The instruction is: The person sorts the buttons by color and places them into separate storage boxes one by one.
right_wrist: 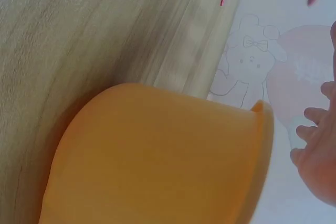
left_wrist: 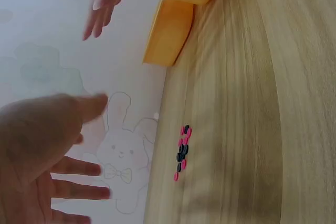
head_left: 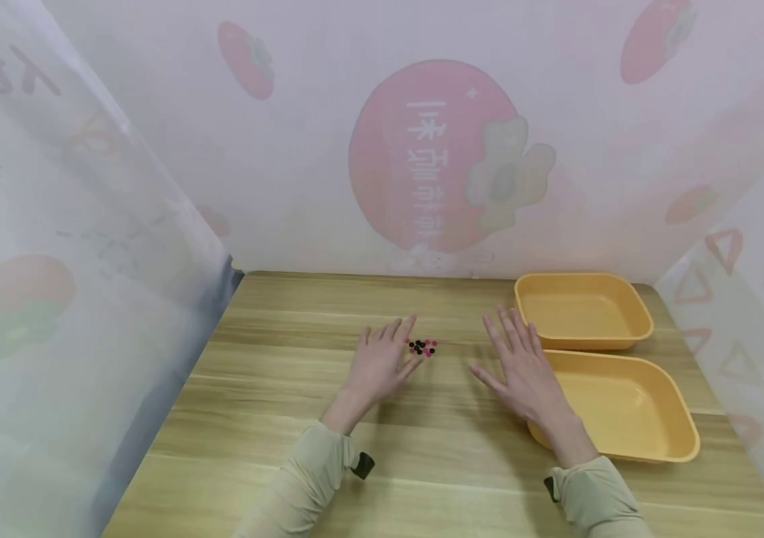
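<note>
A small cluster of black and pink round pieces (head_left: 419, 344) lies on the wooden table, spread flat in the left wrist view. My left hand (head_left: 377, 368) hovers just left of them, fingers spread and palm bare, its thumb and index finger close to the pieces in the head view. On the other side, my right hand (head_left: 525, 377) is held above the table with its fingers extended and nothing in it. It overlaps the left rim of the nearer yellow tub (head_left: 638, 411) in the head view. That tub's outer wall fills much of the right wrist view.
A second yellow tub (head_left: 584, 344) stands behind the nearer one at the table's back right. Pale printed curtains (head_left: 301, 187) close off the back and both sides of the wooden table (head_left: 449, 478).
</note>
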`<state>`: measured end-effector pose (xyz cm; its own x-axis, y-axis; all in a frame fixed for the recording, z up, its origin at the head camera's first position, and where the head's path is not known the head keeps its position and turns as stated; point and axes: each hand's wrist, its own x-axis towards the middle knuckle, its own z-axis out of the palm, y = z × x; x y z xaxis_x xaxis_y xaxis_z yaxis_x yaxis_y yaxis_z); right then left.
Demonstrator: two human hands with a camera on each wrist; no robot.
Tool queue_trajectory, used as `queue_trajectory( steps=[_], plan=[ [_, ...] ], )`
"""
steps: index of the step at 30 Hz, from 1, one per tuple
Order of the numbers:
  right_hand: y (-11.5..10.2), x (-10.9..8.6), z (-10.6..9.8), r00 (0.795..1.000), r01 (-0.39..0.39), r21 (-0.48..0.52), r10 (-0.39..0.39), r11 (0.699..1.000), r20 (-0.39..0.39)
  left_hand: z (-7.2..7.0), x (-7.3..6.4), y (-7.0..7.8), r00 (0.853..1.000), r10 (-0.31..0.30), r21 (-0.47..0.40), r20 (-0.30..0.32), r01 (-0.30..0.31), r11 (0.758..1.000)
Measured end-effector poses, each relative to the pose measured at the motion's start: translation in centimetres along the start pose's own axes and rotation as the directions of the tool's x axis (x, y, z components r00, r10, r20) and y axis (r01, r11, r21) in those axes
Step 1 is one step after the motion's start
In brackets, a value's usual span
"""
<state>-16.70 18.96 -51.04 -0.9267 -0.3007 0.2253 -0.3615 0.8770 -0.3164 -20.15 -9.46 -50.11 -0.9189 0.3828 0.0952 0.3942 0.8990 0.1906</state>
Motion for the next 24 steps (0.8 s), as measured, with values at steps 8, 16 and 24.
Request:
queue_trajectory(
  steps=[8,16,24],
  plan=[
    [-0.2,-0.1,-0.3,0.999,0.041,-0.022,-0.042,0.999,-0.026,1.7,1.0,-1.9,0.997,0.004,-0.038,-0.075,-0.007,0.999],
    [0.9,-1.2,-0.7,0.988,0.096,-0.056,-0.102,0.994,-0.113,3.6,2.4,-4.1,0.995,-0.007,-0.096,-0.098,-0.002,0.995],
    [2.3,-3.3,-0.7,0.986,0.073,-0.025,-0.076,0.997,-0.148,5.1,3.0,-5.3,0.997,-0.044,-0.202,-0.07,0.029,0.979]
  ],
)
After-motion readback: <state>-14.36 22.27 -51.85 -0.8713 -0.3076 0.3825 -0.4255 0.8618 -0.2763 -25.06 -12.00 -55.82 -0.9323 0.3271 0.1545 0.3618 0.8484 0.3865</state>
